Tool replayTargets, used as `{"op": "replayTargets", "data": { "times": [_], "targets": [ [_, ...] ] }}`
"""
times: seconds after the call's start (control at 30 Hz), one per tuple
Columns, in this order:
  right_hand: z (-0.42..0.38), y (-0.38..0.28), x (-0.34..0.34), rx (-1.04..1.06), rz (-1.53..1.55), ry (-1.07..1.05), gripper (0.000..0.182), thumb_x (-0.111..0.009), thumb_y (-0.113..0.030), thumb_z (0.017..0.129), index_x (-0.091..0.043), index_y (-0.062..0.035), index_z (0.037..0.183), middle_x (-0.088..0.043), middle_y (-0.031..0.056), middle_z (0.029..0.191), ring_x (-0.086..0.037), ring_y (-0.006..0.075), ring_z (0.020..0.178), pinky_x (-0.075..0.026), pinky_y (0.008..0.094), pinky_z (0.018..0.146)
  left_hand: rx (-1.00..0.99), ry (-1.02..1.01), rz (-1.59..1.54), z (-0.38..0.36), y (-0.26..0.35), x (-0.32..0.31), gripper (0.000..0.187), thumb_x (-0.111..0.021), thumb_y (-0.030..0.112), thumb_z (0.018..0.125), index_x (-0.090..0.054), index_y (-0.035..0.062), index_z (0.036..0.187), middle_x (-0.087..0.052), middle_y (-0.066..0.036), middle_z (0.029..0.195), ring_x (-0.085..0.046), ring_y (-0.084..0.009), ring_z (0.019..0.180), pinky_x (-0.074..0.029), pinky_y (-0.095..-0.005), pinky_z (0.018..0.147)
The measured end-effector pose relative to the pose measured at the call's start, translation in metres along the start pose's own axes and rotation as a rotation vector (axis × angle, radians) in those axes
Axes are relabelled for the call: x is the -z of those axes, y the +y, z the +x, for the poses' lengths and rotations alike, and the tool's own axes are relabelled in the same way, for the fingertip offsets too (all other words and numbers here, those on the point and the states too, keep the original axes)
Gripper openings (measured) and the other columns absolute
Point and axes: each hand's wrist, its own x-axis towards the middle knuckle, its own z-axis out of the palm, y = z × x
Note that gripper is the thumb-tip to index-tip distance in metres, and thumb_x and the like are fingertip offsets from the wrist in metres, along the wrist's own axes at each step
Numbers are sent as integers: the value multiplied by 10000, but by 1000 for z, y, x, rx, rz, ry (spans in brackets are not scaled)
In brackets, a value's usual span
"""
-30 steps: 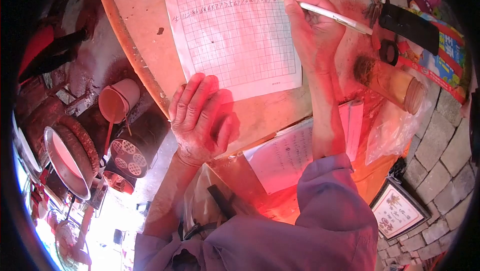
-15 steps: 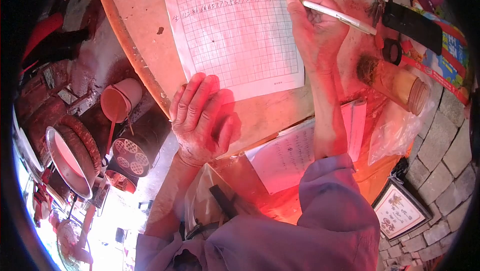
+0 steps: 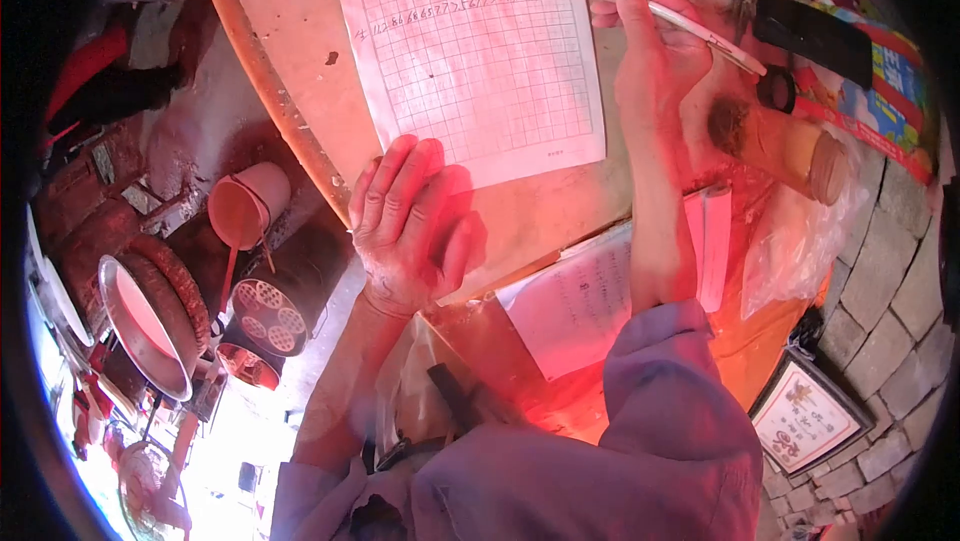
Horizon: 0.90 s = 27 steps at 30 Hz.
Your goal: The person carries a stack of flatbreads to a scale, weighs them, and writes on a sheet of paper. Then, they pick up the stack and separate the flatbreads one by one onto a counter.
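A sheet of grid paper [image 3: 490, 111] lies on the wooden tabletop [image 3: 275, 21], with rows of handwritten numbers in its upper part. My left hand [image 3: 405, 221] rests with its fingers stretched over the sheet's lower left corner, the thumb apart from them. Between the thumb and fingers of my right hand [image 3: 660, 61] is a white pen [image 3: 708, 38]. That hand is beside the sheet's right edge, and the pen's tip points left, just off the paper.
Right of my right hand are scissors [image 3: 746, 1], a flat black object [image 3: 815, 36], a black ring [image 3: 777, 89] and a jar [image 3: 785, 146]. Written pages [image 3: 570, 311] lie below the tabletop's edge. A bucket [image 3: 250, 206] and a metal basin [image 3: 150, 331] stand at left.
My right hand has moved right with the pen, off the sheet's edge. Another number ends the lower row. My left hand stays on the corner; the whole view has shifted slightly.
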Motion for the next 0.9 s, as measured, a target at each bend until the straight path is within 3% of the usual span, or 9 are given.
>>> {"op": "replayTargets", "data": {
  "times": [0.07,0.17,0.23,0.3,0.37,0.63,0.73,0.83,0.9],
  "targets": [
    [-1,-8,3,-9,33,30,123,-673,-42,815,-607,35,884,-668,114,787,-632,160,678,-514,274,639,-12,22,-7,0,1,0,399,-635,211,727,-625,8,1071,-571,-165,1215,-511,-358,1183,-346,-472,1028],
    [-19,-44,22,-17,-626,-55,201,-703,-96,790,-602,31,910,-662,126,772,-639,211,665,-500,302,630,-38,42,-39,-1,-1,-1,386,-631,203,732,-623,5,1063,-570,-167,1213,-510,-359,1181,-350,-472,1022],
    [-40,-48,44,259,-1124,-175,338,-691,-228,792,-593,23,996,-654,145,766,-636,269,659,-503,359,626,-48,65,-39,-2,1,-1,375,-639,232,737,-635,26,1051,-570,-152,1221,-505,-339,1194,-331,-460,1031],
    [-68,-51,57,252,-1332,-295,442,-684,-289,793,-561,14,1091,-647,163,777,-632,316,674,-499,407,623,-71,86,-31,-3,2,1,370,-641,243,740,-640,38,1048,-571,-147,1219,-503,-333,1197,-324,-455,1033],
    [-101,-64,70,-35,-1238,-410,521,-681,-278,793,-507,5,1194,-641,182,805,-627,353,710,-489,447,622,-110,100,-30,-4,3,2,370,-639,238,741,-637,41,1054,-574,-152,1206,-505,-342,1191,-331,-457,1029],
    [-332,-130,150,-68,-910,-160,516,-691,-244,789,-515,-15,1217,-570,129,690,-580,321,608,-466,418,566,-296,197,-49,-16,0,1,368,-672,194,766,-627,45,1099,-588,-139,1185,-537,-304,1154,-383,-432,993],
    [-464,-164,168,-209,-914,-137,468,-709,-232,770,-569,-31,1169,-584,144,710,-574,308,560,-470,405,548,190,94,-991,-25,3,12,341,-668,114,821,-608,33,1146,-599,-109,1174,-552,-230,1114,-414,-361,958],
    [-597,-179,168,-566,-745,-52,426,-726,-236,753,-604,-22,1101,-608,163,694,-602,300,589,-468,394,547,-41,153,-459,-60,44,59,310,-635,53,859,-590,-1,1161,-613,-104,1142,-552,-185,1070,-430,-311,929],
    [-664,-198,163,-755,-644,25,411,-718,-256,758,-610,-26,1081,-621,175,682,-622,321,627,-474,401,565,-86,49,-466,-112,79,66,295,-629,54,863,-589,-19,1147,-622,-115,1125,-561,-190,1053,-431,-316,931]
  ]
}}
